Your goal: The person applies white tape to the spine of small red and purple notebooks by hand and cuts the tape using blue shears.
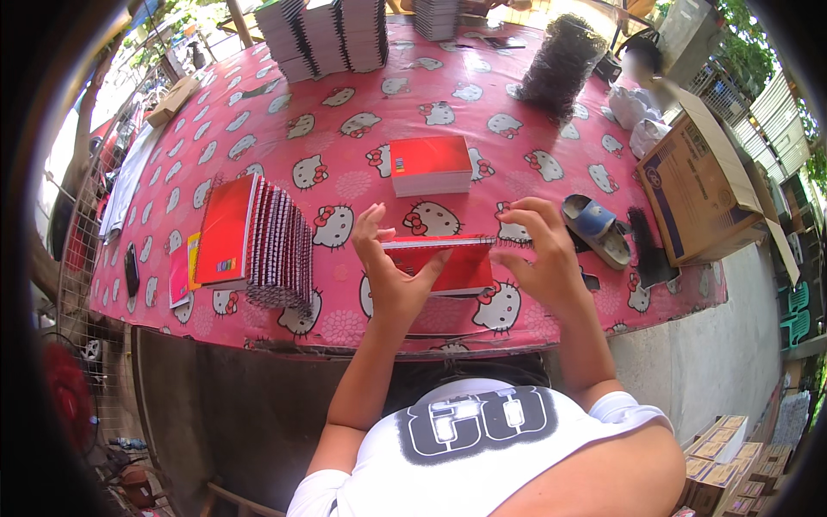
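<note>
My left hand (392, 271) grips a red-covered notebook (465, 265) just above the near part of the table, its thumb across the cover and its fingers at the left end. A black spiral coil (510, 242) runs along the notebook's upper edge and sticks out past its right end. There, my right hand (547, 250) pinches the coil between curled fingers and thumb. Beyond them lies a stack of red-covered pages (431, 159) with no coil visible. To the left stands a stack of spiral-bound red notebooks (250, 233).
Tall stacks of bound notebooks (323, 39) stand at the far left of the pink patterned table (345, 185). A bundle of dark coils (562, 65) stands far right. A blue slipper (594, 226), an open cardboard box (698, 185) and a phone (131, 269) lie around the sides.
</note>
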Available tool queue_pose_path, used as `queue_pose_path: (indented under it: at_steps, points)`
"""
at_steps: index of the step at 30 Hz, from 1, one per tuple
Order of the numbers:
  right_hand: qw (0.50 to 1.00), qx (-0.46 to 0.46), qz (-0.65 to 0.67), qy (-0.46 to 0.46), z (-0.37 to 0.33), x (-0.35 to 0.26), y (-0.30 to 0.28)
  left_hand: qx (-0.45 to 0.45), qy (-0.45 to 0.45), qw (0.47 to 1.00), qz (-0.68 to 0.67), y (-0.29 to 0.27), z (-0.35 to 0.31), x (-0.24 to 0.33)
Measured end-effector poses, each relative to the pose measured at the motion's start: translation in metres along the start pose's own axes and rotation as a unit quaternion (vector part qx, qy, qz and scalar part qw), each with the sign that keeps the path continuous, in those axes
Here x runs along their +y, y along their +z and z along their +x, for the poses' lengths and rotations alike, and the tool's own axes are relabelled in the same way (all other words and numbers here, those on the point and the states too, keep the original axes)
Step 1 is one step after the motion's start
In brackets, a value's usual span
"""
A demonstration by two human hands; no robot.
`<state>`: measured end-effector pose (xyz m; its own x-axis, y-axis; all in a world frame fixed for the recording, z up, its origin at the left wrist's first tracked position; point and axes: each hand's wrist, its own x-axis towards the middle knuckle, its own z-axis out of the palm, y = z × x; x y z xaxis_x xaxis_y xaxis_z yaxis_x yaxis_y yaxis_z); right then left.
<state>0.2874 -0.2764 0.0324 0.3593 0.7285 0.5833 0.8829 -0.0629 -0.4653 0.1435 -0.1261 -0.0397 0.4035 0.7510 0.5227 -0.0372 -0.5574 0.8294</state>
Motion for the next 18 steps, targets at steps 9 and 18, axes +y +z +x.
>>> queue_pose_path:
  at_steps: [9, 18]
  points:
    - [0.970, 0.028, 0.176, 0.165, -0.054, 0.024, 0.073, -0.052, -0.093, 0.975, -0.193, -0.007, -0.020, -0.014]
    - [0.942, 0.091, 0.289, 0.145, -0.024, 0.021, 0.068, -0.035, -0.066, 0.984, -0.159, -0.026, -0.010, 0.015]
